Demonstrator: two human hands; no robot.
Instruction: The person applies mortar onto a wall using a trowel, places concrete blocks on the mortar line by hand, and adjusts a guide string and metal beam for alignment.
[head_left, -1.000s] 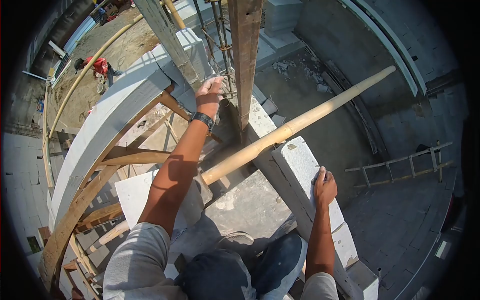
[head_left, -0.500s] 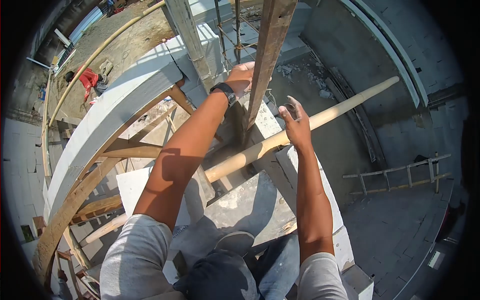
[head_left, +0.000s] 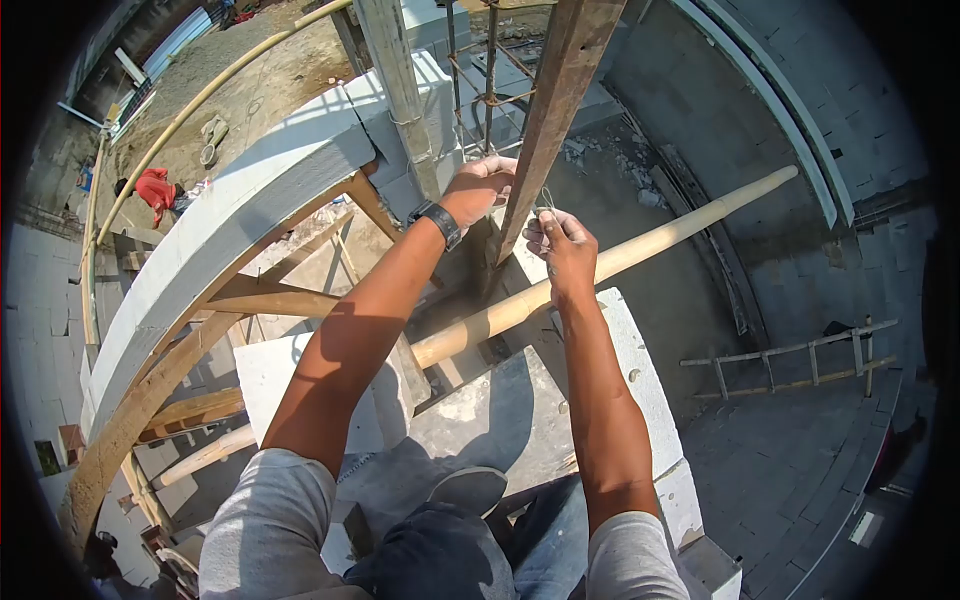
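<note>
A long wooden post (head_left: 556, 105) slants up in front of me. My left hand (head_left: 480, 190), with a dark watch on its wrist, is at the post's left side, its fingers curled against it and partly hidden by it. On the other side my right hand (head_left: 565, 248) is closed in a pinch on a thin wire (head_left: 547, 196), whose loop sticks up above the fingers close to the post. Below the right hand a round pale wooden pole (head_left: 690, 222) crosses from lower left to upper right.
A curved block arch (head_left: 215, 225) on timber formwork (head_left: 150, 395) stands at left. Pale blocks (head_left: 640, 400) lie below my right forearm. Steel rebar (head_left: 490, 80) rises behind the post. A ladder (head_left: 790, 355) is far below right. A person in red (head_left: 155, 190) bends down at far left.
My right hand has moved left and up to the post, its fingers going from spread to pinched on the wire. The left hand has shifted slightly down, still by the post.
</note>
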